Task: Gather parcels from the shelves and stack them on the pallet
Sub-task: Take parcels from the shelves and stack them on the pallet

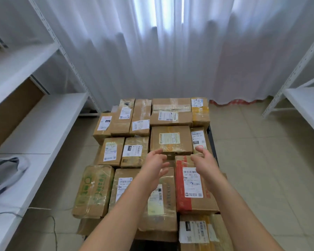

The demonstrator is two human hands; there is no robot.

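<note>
White shelves (34,124) flank the loaded pallet (211,134); left hand (155,161) and right hand (203,161), both open and empty, bracket the square parcel (171,139), probably being placed; next, fetch another.

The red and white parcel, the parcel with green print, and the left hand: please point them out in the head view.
red and white parcel (189,183), head view, on its white label.
parcel with green print (93,191), head view, on its top face.
left hand (155,161), head view, on the palm.

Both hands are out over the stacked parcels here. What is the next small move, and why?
Probably close both hands on the sides of the yellow-labelled box: the left hand and right hand are open, flanking its near corners and gripping nothing. Whether they are arriving or letting go is unclear.
</note>
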